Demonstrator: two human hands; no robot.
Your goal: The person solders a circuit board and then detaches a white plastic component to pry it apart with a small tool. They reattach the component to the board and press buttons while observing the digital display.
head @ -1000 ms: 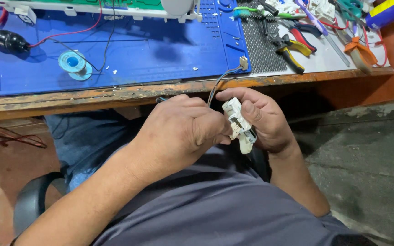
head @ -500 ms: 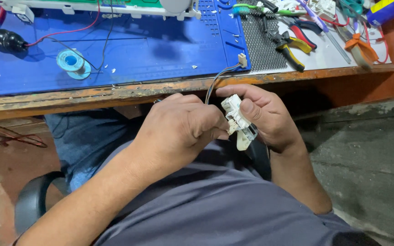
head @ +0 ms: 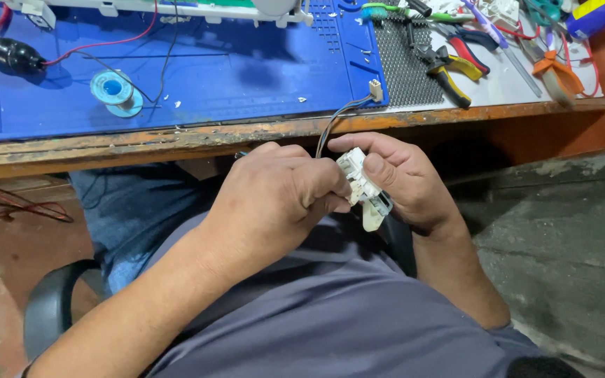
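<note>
Both my hands are in my lap, just below the bench's wooden front edge (head: 176,136). My right hand (head: 404,178) holds a small white plastic electrical part (head: 362,189), thumb pressed on its top. My left hand (head: 274,199) closes around the part's left side, fingers curled over it. Thin dark wires (head: 330,122) run from the part up to a small beige connector (head: 376,89) lying on the blue work mat (head: 211,77).
On the mat lie a solder spool (head: 113,89), a black probe with a red lead (head: 12,54) and a white device (head: 176,7) at the back. Pliers with red and yellow handles (head: 453,66), orange scissors (head: 551,66) sit at right. A chair armrest (head: 54,301) is lower left.
Both hands stay clasped on the white part; they have turned it slightly, and the view has shifted a little. Nothing was let go.
</note>
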